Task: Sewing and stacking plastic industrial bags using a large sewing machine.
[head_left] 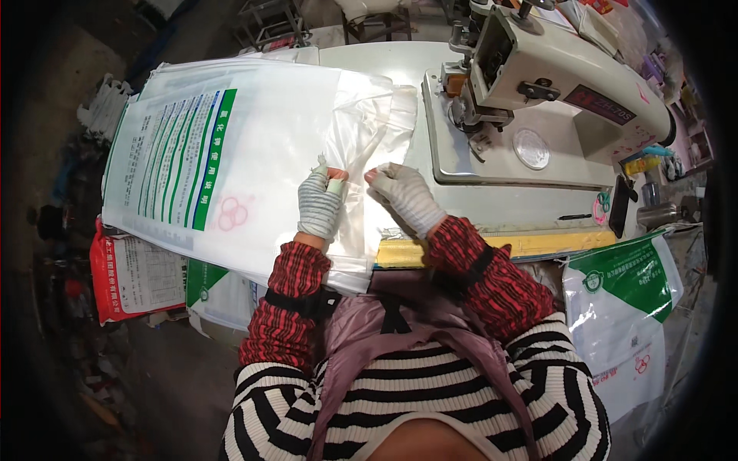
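Note:
A stack of white woven bags point(269, 138) with green and blue print lies flat on the table in front of me and to the left. From the bags' right-hand end sticks out a crinkled, clear plastic liner point(355, 146). My left hand point(319, 201), in a striped fingerless glove with pale green tape on a finger, is closed on the liner near the bag's mouth. Just to the right, my right hand point(407, 196), in a similar glove, pinches the liner's edge between thumb and fingers. The fingertips are only partly visible.
A white sewing machine point(553, 84) stands at the right rear of the table. A yellow strip point(492, 244) runs along the table's front edge. Scissors point(603, 203) and a dark phone point(619, 206) lie at right. A green-and-white bag point(623, 307) hangs below; a red bag point(138, 280) is lower left.

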Action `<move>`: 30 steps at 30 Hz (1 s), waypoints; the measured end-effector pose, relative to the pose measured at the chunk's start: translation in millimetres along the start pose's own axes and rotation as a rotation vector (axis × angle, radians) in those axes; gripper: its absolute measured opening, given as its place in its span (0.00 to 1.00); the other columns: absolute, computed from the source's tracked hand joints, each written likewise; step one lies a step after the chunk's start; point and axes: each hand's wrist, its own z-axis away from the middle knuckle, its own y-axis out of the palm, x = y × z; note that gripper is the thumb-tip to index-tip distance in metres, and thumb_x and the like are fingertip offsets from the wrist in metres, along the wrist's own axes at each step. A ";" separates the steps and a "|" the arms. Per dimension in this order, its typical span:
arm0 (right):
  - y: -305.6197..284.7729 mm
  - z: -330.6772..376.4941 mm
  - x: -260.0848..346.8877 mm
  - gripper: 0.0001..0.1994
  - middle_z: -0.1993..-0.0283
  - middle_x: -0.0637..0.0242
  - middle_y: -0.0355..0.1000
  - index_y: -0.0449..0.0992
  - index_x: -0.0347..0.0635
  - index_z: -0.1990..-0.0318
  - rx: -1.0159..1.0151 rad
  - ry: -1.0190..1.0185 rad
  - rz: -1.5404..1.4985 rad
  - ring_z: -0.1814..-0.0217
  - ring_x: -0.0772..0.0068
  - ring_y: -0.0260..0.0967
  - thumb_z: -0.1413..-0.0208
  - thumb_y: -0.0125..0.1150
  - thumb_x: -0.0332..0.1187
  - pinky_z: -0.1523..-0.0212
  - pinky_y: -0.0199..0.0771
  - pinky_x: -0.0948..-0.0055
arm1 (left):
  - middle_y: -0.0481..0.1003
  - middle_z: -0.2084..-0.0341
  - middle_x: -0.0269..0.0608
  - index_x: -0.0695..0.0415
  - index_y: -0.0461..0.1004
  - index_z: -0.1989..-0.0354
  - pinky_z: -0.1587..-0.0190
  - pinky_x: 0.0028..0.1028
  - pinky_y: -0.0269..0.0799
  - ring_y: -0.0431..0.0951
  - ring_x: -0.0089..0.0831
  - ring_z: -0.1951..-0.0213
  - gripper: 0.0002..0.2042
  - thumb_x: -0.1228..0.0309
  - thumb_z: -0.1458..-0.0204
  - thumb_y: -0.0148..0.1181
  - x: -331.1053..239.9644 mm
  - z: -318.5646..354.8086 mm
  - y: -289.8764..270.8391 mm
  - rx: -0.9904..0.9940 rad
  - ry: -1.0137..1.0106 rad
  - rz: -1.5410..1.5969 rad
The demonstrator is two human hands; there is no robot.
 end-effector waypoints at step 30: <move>-5.5 5.4 43.5 0.08 0.68 0.64 0.70 0.71 0.34 0.65 -0.270 -1.467 1.269 0.64 0.68 0.68 0.46 0.47 0.27 0.63 0.75 0.67 | 0.71 0.82 0.44 0.59 0.71 0.69 0.74 0.31 0.67 0.72 0.37 0.80 0.04 0.72 0.49 0.58 -84.3 166.7 -130.7 -0.081 0.426 -0.704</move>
